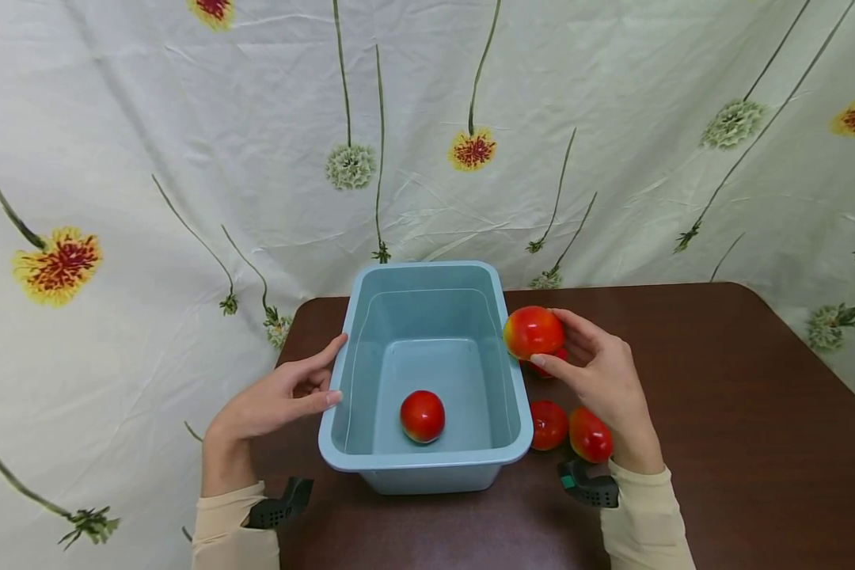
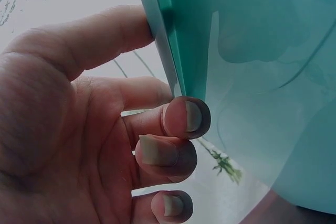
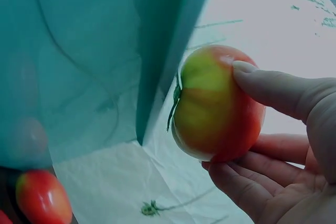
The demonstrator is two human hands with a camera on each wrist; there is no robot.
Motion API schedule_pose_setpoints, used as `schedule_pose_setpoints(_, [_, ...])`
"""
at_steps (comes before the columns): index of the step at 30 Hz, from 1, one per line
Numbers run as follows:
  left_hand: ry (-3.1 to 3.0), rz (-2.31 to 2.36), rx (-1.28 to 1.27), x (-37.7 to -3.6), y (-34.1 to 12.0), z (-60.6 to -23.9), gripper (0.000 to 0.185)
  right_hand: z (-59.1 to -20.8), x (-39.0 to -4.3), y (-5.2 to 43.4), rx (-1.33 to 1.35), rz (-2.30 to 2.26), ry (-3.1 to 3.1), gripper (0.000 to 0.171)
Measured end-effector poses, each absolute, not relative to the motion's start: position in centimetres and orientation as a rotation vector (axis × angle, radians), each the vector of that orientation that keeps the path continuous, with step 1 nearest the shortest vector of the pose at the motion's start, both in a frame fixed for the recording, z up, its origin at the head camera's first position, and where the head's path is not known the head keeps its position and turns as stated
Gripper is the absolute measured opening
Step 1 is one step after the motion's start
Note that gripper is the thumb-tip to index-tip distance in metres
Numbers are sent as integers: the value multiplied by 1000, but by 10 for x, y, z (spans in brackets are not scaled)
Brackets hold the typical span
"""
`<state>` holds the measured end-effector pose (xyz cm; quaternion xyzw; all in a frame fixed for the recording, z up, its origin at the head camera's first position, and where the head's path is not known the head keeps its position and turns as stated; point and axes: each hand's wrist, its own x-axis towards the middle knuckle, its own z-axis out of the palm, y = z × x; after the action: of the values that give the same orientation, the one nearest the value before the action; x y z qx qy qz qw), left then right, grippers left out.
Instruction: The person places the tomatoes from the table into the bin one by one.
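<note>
My right hand (image 1: 550, 342) holds a red-and-yellow tomato (image 1: 530, 331) between thumb and fingers, just above the right rim of a light blue plastic tub (image 1: 427, 269). The right wrist view shows the same tomato (image 3: 210, 108) with its green stem facing the tub wall (image 3: 79, 51), and my right hand (image 3: 231, 119) wrapped round it. One red tomato (image 1: 422, 416) lies on the tub floor. My left hand (image 1: 333, 370) grips the tub's left rim. In the left wrist view my left hand (image 2: 173, 77) has its fingers (image 2: 181, 119) curled against the tub wall (image 2: 236, 51).
Two red tomatoes (image 1: 547, 423) (image 1: 590, 435) lie on the dark brown table (image 1: 720, 396) right of the tub, one of them (image 3: 42, 198) also in the right wrist view. A third (image 1: 545, 369) is mostly hidden under my right hand. A flowered cloth (image 1: 150, 158) hangs behind.
</note>
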<state>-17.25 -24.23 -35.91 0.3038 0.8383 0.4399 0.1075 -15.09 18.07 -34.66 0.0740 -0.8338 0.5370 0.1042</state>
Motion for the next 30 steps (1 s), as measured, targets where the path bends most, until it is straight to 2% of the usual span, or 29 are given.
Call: schedule_pose_setpoints(30, [2461,1301,887,-173,-242,-359,77,-349,-147,148,450,1632,-2427,63])
